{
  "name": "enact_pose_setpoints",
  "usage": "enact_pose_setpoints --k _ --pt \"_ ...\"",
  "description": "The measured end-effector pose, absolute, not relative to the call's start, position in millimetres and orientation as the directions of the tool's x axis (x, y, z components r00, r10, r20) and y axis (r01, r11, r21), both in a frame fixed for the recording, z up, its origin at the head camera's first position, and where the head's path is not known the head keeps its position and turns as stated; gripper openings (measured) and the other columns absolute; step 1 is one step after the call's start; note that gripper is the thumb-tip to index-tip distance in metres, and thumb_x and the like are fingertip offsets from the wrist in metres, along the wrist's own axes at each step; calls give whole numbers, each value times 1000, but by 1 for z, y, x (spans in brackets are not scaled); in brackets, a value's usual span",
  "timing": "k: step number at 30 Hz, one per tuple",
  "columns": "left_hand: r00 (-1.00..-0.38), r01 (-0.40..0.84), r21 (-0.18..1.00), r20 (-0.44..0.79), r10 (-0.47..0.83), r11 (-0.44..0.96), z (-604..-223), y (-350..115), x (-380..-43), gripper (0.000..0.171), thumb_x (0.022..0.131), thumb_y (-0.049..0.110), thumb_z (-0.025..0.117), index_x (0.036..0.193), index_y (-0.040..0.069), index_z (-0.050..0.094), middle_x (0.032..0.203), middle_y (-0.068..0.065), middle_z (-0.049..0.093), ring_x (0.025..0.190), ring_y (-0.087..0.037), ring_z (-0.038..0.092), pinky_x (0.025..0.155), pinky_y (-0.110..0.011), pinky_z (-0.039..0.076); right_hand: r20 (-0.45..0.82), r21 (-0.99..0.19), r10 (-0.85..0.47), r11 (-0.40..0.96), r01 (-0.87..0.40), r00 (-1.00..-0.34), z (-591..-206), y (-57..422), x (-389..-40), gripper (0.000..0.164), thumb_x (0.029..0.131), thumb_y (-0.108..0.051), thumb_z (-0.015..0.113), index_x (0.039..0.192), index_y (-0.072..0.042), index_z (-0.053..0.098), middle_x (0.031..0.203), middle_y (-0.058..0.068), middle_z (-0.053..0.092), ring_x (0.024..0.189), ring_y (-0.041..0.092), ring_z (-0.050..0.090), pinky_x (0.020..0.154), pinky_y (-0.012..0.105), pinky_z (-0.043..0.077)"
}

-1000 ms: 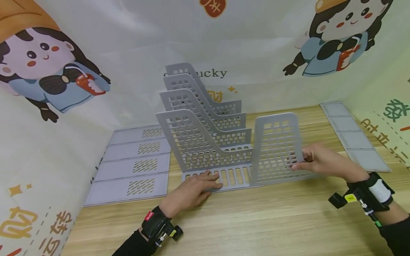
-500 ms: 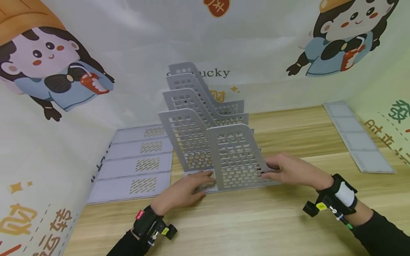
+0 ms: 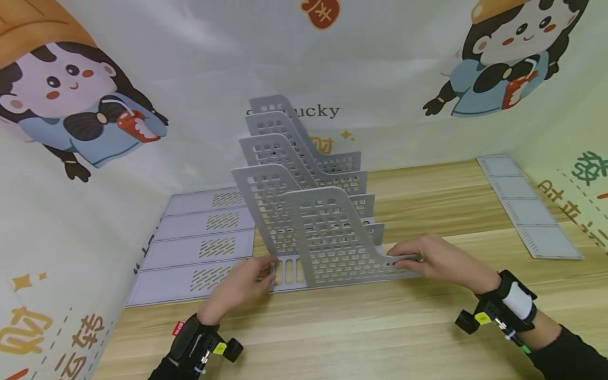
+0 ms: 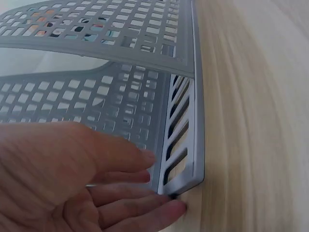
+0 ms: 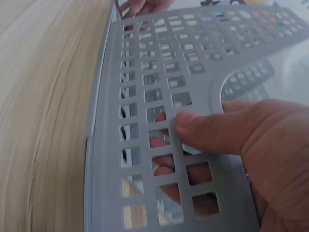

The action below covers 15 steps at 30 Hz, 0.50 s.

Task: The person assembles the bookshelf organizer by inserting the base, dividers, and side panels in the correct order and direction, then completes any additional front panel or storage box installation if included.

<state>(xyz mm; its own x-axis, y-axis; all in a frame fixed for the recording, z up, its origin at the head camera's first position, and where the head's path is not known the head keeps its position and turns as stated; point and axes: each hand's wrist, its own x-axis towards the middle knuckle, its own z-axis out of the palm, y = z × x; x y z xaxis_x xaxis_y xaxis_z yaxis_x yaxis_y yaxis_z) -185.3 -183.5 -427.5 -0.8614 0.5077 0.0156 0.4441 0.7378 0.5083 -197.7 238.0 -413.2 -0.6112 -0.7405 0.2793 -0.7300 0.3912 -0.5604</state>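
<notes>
A grey desktop file rack stands on the table, with several perforated upright panels (image 3: 266, 203) rising from a slotted base (image 3: 287, 282). At the front, my right hand (image 3: 439, 264) pinches the low end of another perforated panel (image 3: 334, 243). In the right wrist view the thumb (image 5: 193, 125) lies on this panel's near face, and fingers show through its holes behind. The panel stands upright along the base's front edge, its left end short of the base's left end. My left hand (image 3: 239, 287), fingers fairly straight, touches the base's left end (image 4: 186, 179).
A flat grey sheet with slanted slots (image 3: 182, 272) lies left of the rack, close to the left hand. Another flat sheet (image 3: 537, 211) lies at the far right. Printed cloth walls (image 3: 404, 68) enclose the wooden table (image 3: 361, 338).
My right hand has slid the front panel leftward along the base. My left hand has moved off the base's slots to its left end.
</notes>
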Motion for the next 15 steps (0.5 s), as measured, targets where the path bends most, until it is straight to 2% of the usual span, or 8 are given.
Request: enact_pose_setpoints --k 3,6,9,10,12,13,15 --pt "-851 417 532 -55 522 737 -425 -187 -189 52 92 8 76 136 -10 56 112 -22 70 96 -31 70 82 -42 57 282 -562 -746 382 -734 -603 -415 228 -199 20 91 3 73 110 -5 76 101 5 75 77 7 68 61 26 54" --pt "-847 350 598 -127 517 721 -425 -192 -191 71 88 15 82 143 -12 47 133 -30 58 114 -38 64 91 -43 55 288 -564 -746 375 -736 -601 -415 225 -199 22 90 6 73 110 -2 75 100 8 75 76 8 69 61 26 54" --pt "-847 302 638 -161 507 708 -424 -194 -191 83 85 22 85 147 -13 41 136 -31 55 117 -39 62 92 -43 54 320 -546 -743 362 -755 -587 -417 219 -197 22 89 8 73 109 -2 75 99 8 75 72 5 66 58 24 52" --pt "-847 305 638 -158 508 707 -424 -194 -191 86 84 24 86 148 -12 41 136 -30 56 116 -38 63 92 -42 54 332 -535 -744 358 -765 -580 -418 214 -197 22 88 8 73 108 -2 75 98 8 75 69 3 65 56 22 51" --pt "-841 324 632 -148 520 705 -424 -193 -192 84 83 28 87 148 -5 46 126 -22 66 103 -32 68 85 -39 57 362 -507 -740 353 -786 -567 -420 202 -195 21 88 7 74 107 -3 75 95 6 75 65 -1 60 54 21 48" --pt "-839 340 624 -137 527 704 -424 -193 -192 79 82 29 87 146 0 50 115 -16 70 93 -26 68 79 -37 56 372 -491 -738 358 -794 -563 -421 194 -194 20 88 6 74 106 -4 75 94 5 75 63 -3 57 53 20 46" --pt "-833 367 625 -109 542 689 -425 -193 -193 67 81 29 88 138 10 58 96 -5 70 77 -19 62 67 -34 52 387 -468 -736 363 -806 -556 -421 178 -193 18 90 3 74 106 -5 75 93 4 75 61 -4 52 52 19 44"
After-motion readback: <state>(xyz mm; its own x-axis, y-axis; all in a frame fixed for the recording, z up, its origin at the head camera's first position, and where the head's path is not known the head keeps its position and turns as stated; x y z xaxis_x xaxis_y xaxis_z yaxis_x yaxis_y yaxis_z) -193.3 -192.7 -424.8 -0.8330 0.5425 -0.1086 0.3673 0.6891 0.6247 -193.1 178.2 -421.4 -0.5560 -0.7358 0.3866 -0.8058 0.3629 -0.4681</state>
